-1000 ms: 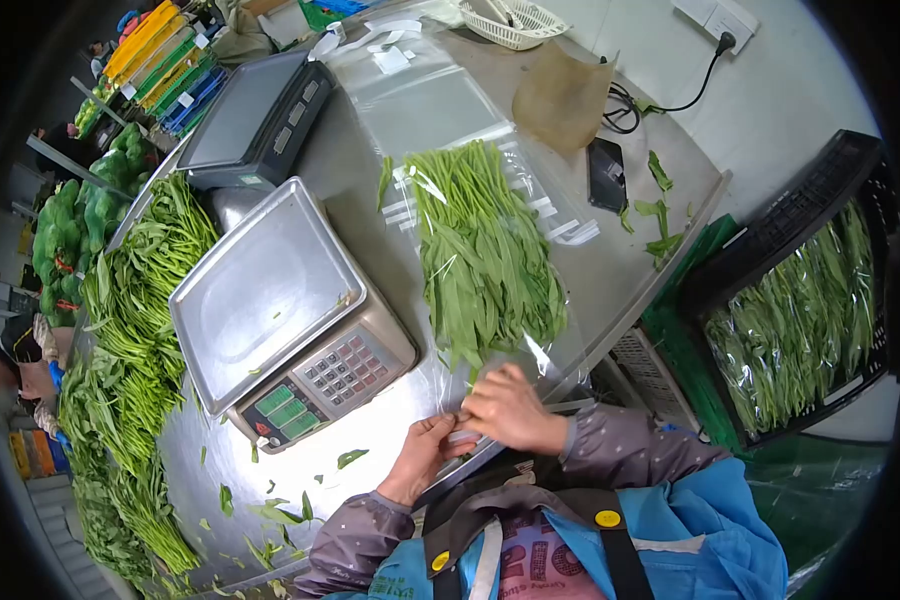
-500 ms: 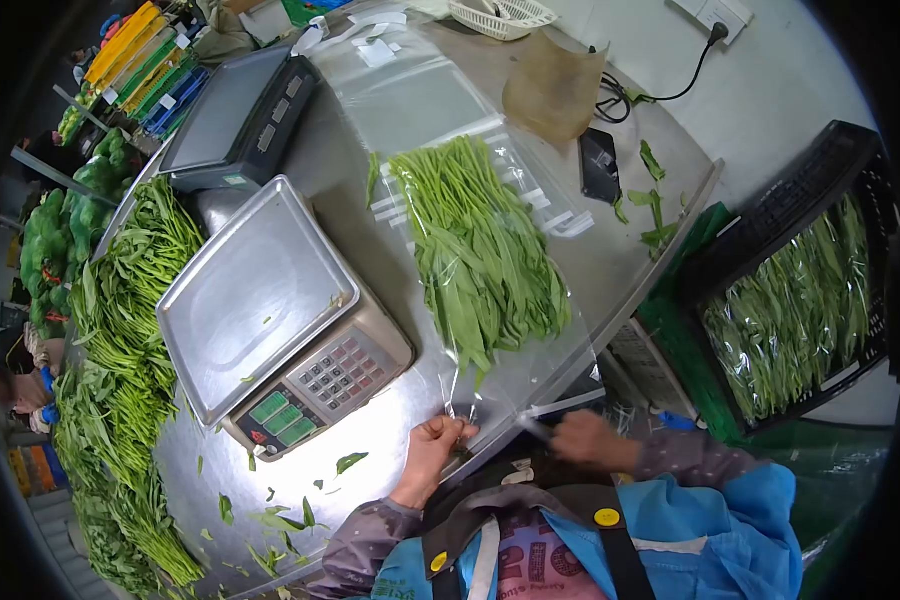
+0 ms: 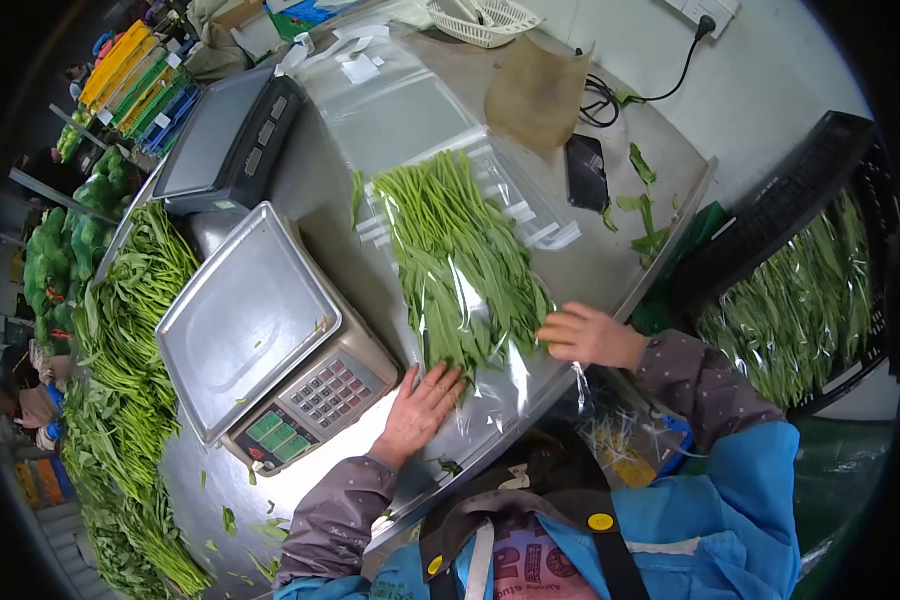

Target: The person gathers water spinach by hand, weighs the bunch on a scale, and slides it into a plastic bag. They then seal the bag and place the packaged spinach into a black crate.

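A bunch of long-stemmed leafy greens (image 3: 460, 250) lies in a clear plastic bag (image 3: 510, 385) on the metal table, stems pointing away from me and leaves toward me. My left hand (image 3: 420, 408) rests with stretched fingers on the bag's near left part, by the leaf tips. At the right edge of the leaves is my right hand (image 3: 592, 336), its fingers extended and touching the side of the bag. Neither hand grips anything that I can see. Left of the bag stands a weighing scale (image 3: 255, 310) with scraps of leaf on its pan.
Loose greens (image 3: 120, 400) are heaped along the left edge. A second scale (image 3: 230, 135) stands behind. Flat clear bags (image 3: 395, 110), a phone (image 3: 587, 170) and a brown sheet (image 3: 538, 92) lie at the back. On the right, a black crate (image 3: 770, 215) holds bagged greens.
Both hands have moved from the bag's near end, up onto the bag: the left lies flattened on it, the right is at its right side. The bag's near end has dropped closer to the leaves.
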Demonstrator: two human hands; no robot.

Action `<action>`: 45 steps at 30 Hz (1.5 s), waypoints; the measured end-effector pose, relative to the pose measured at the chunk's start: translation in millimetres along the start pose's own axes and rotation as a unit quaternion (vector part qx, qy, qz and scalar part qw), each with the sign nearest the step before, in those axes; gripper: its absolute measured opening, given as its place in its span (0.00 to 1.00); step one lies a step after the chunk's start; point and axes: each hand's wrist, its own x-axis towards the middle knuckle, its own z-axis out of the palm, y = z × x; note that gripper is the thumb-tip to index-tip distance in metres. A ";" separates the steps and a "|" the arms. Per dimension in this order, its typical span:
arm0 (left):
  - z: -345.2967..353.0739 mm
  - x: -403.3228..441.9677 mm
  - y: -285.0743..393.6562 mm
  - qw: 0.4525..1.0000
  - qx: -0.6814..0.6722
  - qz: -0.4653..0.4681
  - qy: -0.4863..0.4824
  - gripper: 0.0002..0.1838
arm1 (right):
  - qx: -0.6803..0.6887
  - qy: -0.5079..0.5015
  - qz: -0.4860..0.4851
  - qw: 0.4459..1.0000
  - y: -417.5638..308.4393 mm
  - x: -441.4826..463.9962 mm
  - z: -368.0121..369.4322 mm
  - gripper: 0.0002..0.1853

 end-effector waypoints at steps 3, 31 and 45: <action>-5.6 -4.6 -3.7 0.983 -0.170 -0.050 -0.036 0.24 | 0.190 -0.002 0.134 0.973 1.7 -11.5 32.5 0.09; -124.1 58.3 -4.9 0.428 -0.791 -0.389 0.196 0.13 | 0.622 0.199 0.591 0.473 3.7 60.1 -51.2 0.18; 16.4 2.9 26.6 0.797 -0.412 -0.407 0.173 0.42 | 0.476 0.142 0.570 0.654 -30.9 46.9 49.0 0.38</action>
